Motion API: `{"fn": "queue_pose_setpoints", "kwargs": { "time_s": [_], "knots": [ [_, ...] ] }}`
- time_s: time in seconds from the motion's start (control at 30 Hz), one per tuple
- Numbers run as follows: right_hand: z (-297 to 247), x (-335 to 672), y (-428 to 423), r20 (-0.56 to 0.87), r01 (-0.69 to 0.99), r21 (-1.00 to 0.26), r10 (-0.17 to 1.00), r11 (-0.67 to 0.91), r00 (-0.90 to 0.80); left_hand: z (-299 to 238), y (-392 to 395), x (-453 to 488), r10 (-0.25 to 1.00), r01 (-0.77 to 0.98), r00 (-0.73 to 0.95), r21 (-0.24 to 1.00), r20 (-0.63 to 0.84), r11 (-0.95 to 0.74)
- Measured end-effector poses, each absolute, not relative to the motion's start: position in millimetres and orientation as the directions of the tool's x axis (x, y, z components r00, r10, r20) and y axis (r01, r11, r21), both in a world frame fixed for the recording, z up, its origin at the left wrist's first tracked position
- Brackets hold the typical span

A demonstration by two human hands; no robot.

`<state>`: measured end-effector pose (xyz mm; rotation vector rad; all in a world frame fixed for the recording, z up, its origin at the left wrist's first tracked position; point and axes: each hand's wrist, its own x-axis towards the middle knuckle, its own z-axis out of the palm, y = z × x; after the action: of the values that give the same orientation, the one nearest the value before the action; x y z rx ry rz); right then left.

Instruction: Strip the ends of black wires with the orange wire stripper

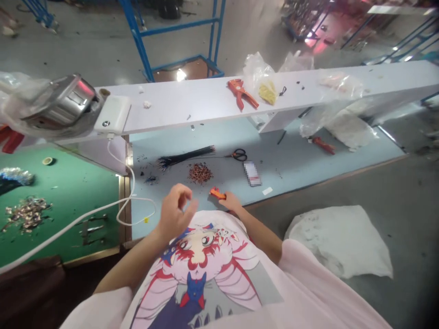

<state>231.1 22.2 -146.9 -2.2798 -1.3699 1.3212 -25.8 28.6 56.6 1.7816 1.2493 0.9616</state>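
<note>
- Head view: the right hand [230, 201] rests on the light-blue surface [308, 169], closed around a small orange tool [218, 193] whose tip pokes out just left of the fingers.
- The left hand [174, 214] hangs in the air left of the orange tool, fingers half curled with thumb and forefinger near each other; whether anything tiny sits between them I cannot tell.
- Just beyond the orange tool lies a small heap of reddish-brown bits [200, 172]; beyond and left of that, a bundle of thin black wires [185, 157]; to its right, black-handled scissors [239, 154].
- A white cable [126, 201] loops over the surface edge, left of the orange tool, near the left hand.
- Risk, as I judge it: the raised left hand could snag the cable loop, or a careless sweep could scatter the loose heap, since both lie near the hands.
</note>
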Motion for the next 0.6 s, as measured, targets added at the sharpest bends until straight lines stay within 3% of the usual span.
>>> {"fn": "queue_pose_setpoints", "kwargs": {
  "time_s": [0.13, 0.2, 0.27, 0.37, 0.47, 0.6],
  "knots": [
    [-117.7, 211.9, 35.1, -0.622, 0.445, -0.702, 0.783, -0.556, -0.003, -6.2, 55.1, -12.2, 0.939, 0.333, 0.187, 0.918, -0.29, 0.217],
    [-97.0, 200.5, 38.9, -0.596, 0.303, -0.785, 0.791, -0.541, -0.133, -24.1, 49.8, -14.5, 0.929, 0.242, 0.107, 0.916, -0.353, 0.32],
    [-74.4, 190.7, 40.4, -0.544, -0.01, -0.818, 0.779, -0.575, -0.313, -31.7, 40.8, -16.8, 0.955, 0.186, 0.023, 0.94, -0.296, 0.286],
    [-44.3, 179.4, 38.3, -0.451, -0.408, -0.603, 0.715, -0.685, -0.534, -29.9, 32.0, -17.7, 0.99, 0.246, -0.037, 0.959, -0.133, 0.138],
    [-25.5, 171.5, 32.1, -0.45, -0.436, -0.479, 0.64, -0.762, -0.623, -23.0, 31.0, -18.0, 0.998, 0.321, -0.041, 0.945, -0.049, 0.06],
    [-13.8, 167.8, 23.1, -0.44, -0.377, -0.495, 0.6, -0.783, -0.669, -16.1, 35.0, -20.7, 0.998, 0.353, -0.036, 0.935, 0.059, -0.042]
  ]
}}
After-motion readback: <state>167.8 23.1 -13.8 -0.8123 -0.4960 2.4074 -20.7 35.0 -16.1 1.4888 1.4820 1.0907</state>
